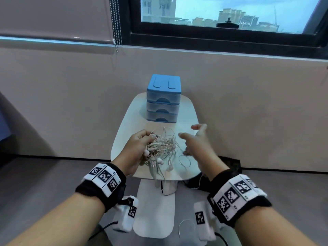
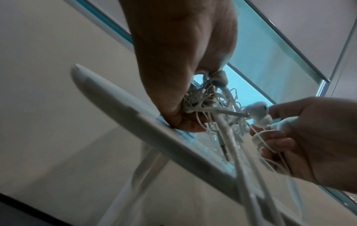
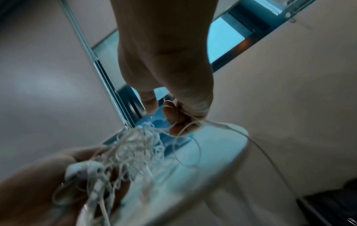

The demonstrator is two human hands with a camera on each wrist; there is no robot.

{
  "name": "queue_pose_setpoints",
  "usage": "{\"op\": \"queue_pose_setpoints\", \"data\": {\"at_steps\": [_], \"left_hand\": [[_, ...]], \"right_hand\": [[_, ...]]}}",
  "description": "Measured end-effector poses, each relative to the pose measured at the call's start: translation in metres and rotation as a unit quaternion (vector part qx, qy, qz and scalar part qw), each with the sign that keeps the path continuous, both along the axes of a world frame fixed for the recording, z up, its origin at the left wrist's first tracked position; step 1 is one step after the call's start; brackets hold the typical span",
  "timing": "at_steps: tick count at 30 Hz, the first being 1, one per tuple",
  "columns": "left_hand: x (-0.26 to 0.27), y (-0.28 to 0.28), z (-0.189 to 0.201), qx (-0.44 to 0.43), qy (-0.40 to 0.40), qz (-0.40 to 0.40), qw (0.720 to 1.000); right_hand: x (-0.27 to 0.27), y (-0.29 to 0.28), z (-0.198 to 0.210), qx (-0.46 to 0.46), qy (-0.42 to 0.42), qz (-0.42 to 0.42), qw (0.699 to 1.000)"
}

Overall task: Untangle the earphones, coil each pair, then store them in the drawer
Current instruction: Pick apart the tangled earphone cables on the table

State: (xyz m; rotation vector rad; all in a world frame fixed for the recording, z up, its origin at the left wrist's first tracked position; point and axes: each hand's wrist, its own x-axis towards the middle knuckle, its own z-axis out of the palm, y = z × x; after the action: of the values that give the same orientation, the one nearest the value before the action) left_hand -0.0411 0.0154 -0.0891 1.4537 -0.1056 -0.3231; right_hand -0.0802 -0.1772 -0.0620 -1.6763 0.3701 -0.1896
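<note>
- The left hand (image 1: 137, 148) is clenched round the knotted bundle of thin white wired earphones (image 1: 162, 149), holding it just above the near part of the pale oval tabletop (image 1: 186, 110). That looks meant to anchor the knot while the other hand works a strand free.
- The right hand (image 1: 197, 141) is to the right of the bundle. Its lower fingers are curled round a thin white cable (image 3: 197, 146) that runs back into the knot, while the forefinger and thumb stick out loose; this reads as drawing one pair out sideways.
- From the left wrist view, several white earbuds (image 2: 258, 113) sit between the two hands, and a metal jack plug (image 2: 225, 150) dangles below the bundle with loose cable ends.
- The blue-topped, three-drawer translucent plastic cabinet (image 1: 163, 98) stands beyond the bundle at the far end of the tabletop. All three drawers look closed, so one must be opened before storing.
- No pair is separated or coiled yet, so untangling seems at an early stage.
- Hanging loops beneath the bundle could snag on the near rim of the tabletop.
- Behind the cabinet are a beige wall (image 1: 248, 103) and a dark-framed window (image 1: 221, 38).
</note>
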Motion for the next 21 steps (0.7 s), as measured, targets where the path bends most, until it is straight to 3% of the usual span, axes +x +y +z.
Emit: {"op": "queue_pose_setpoints", "data": {"at_steps": [9, 13, 21], "left_hand": [[0.002, 0.006, -0.018, -0.025, 0.003, 0.037, 0.999], [-0.002, 0.013, -0.017, -0.014, -0.020, -0.002, 1.000], [-0.009, 0.010, -0.014, -0.014, -0.015, -0.042, 0.999]], "right_hand": [[0.004, 0.004, -0.034, 0.164, -0.024, 0.093, 0.982], [0.004, -0.007, -0.037, 0.236, -0.022, 0.090, 0.967], [0.004, -0.013, -0.039, 0.222, -0.009, 0.116, 0.968]]}}
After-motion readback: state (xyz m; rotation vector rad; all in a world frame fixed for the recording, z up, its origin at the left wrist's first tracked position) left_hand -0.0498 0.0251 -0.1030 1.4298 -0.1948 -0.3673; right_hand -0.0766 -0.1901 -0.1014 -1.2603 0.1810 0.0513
